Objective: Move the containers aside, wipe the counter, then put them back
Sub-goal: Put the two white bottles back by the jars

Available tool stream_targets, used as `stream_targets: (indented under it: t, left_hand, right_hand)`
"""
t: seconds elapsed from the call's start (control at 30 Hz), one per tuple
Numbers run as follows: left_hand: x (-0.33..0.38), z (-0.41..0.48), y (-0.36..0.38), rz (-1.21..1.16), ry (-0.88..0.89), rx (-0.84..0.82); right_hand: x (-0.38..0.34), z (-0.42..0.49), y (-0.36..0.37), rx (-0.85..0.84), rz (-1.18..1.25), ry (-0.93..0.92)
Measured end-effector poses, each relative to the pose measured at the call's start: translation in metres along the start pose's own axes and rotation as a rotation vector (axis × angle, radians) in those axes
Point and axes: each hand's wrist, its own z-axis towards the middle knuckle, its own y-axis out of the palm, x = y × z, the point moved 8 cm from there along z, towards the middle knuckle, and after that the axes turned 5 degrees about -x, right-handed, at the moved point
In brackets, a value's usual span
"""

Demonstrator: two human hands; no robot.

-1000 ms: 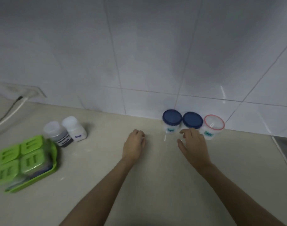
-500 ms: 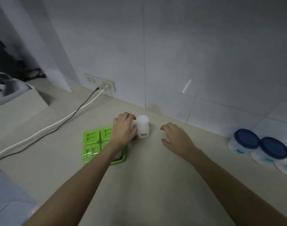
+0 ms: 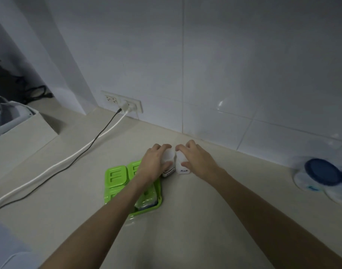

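Our left hand point(image 3: 153, 164) wraps the dark-labelled shaker point(image 3: 168, 172), our right hand point(image 3: 197, 160) the salt shaker point(image 3: 182, 169), side by side mid-counter point(image 3: 185, 220). They look light, stiff, smooth; we'd hold their sides.

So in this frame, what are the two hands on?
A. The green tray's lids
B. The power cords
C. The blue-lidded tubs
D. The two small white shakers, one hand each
D: the left hand wraps one shaker and the right hand the other shaker, side by side next to the green tray; the blue-lidded tubs sit untouched far right.
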Motion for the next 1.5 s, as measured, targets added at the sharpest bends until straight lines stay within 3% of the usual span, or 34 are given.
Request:
stream_targets:
  t: [0.37, 0.53, 0.77, 1.1, 1.27, 1.5]
  left_hand:
    - [0.126, 0.071, 0.047, -0.074, 0.298, -0.37]
    - [0.215, 0.089, 0.095, -0.104, 0.414, -0.45]
    - [0.282, 0.124, 0.143, -0.018, 0.461, -0.495]
    - [0.305, 0.138, 0.165, -0.144, 0.401, -0.293]
    - [0.306, 0.126, 0.154, -0.054, 0.444, -0.235]
    - [0.272, 0.077, 0.1, 0.029, 0.434, -0.107]
  right_hand:
    - [0.145, -0.094, -0.053, 0.02, 0.082, 0.251]
    - [0.221, -0.141, -0.077, 0.058, 0.017, 0.376]
    - [0.283, -0.158, -0.082, 0.043, -0.027, 0.488]
    - [0.311, -0.17, -0.075, 0.109, 0.055, 0.558]
    - [0.305, -0.178, -0.083, 0.134, 0.011, 0.617]
    - [0.255, -0.206, -0.108, 0.438, -0.107, 0.478]
